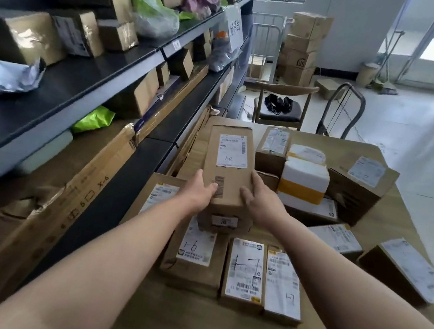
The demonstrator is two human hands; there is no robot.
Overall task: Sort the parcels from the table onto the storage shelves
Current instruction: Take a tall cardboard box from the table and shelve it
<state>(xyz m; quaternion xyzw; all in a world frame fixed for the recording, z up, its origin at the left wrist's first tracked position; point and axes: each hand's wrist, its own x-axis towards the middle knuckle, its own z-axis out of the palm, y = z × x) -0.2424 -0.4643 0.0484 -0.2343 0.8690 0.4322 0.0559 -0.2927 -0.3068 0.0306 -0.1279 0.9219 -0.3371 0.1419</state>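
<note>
Clasping the 1-8 carton (228, 163), my left hand (198, 193) and right hand (261, 200) curl fingers round its near end; next, I judge, lifting it onto the shelves (93, 77) at its left.

We record a single view, from a camera worn on the person's head. It faces forward and down across the table (187, 323). Both forearms enter from 5 and 7 o'clock. The left hand (199, 190) and right hand (259, 199) hold the long parcel (228, 165) at frame centre, near the lens. The storage shelves (82, 100) run from 9 to 12 o'clock. The floor (415, 149) and a chair (280, 101) recede between 12 and 3 o'clock. The wide angle bends straight edges near the borders.
</note>
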